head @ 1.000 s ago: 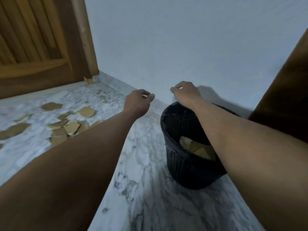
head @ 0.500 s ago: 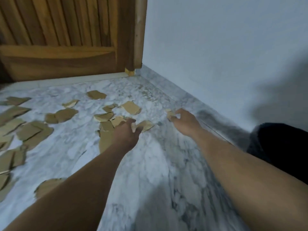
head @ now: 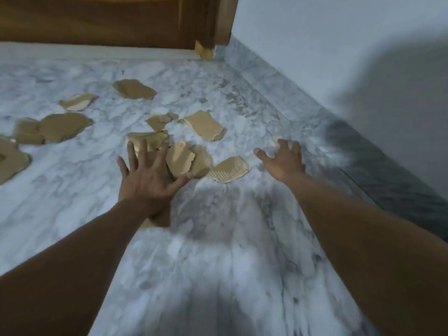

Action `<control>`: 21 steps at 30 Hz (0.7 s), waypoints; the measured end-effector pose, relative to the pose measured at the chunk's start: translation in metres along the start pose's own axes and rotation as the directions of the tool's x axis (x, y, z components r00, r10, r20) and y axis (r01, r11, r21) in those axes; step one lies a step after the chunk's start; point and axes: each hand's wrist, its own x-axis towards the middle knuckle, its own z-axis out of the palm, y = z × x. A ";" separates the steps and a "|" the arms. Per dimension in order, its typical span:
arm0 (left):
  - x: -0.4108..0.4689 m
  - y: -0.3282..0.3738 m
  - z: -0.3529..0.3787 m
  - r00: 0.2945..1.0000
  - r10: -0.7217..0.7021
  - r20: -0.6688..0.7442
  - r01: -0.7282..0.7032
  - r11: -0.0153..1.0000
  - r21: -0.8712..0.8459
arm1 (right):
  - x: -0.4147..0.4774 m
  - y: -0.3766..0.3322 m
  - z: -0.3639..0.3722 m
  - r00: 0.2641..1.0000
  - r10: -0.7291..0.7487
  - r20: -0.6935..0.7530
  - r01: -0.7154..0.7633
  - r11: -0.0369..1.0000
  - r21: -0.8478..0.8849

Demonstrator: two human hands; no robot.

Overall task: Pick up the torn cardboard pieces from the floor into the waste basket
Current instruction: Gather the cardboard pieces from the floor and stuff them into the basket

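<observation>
Cardboard pieces [head: 180,160] lie at twelve o'clock on the floor [head: 218,263]; left hand [head: 145,183] and right hand [head: 283,163] hover, grips spread apart, likely to scoop several.

Dim, cool, diffuse indoor light washes the marble floor [head: 72,190] evenly. A broad soft shadow darkens the wall [head: 315,44] at right, and another pools on the floor at bottom centre. Motion blur smears the near floor and the right hand [head: 282,163]. The torn cardboard pieces [head: 203,124] look soft-edged. The wide lens swells the forearms [head: 60,287] at the bottom corners.
</observation>
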 end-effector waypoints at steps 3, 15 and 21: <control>0.003 -0.011 0.030 1.000 0.016 0.021 -0.018 0.994 0.106 | 0.043 0.022 0.028 0.996 0.087 -0.013 -0.088 0.993 -0.078; 0.004 -0.012 0.037 0.997 -0.012 -0.077 0.014 1.000 0.027 | 0.105 -0.107 0.088 0.955 -0.205 0.215 0.233 0.966 -0.111; 0.004 -0.014 0.036 0.983 -0.143 -0.114 0.141 0.990 -0.024 | 0.081 -0.138 0.111 0.772 -0.454 0.445 0.522 0.852 -0.036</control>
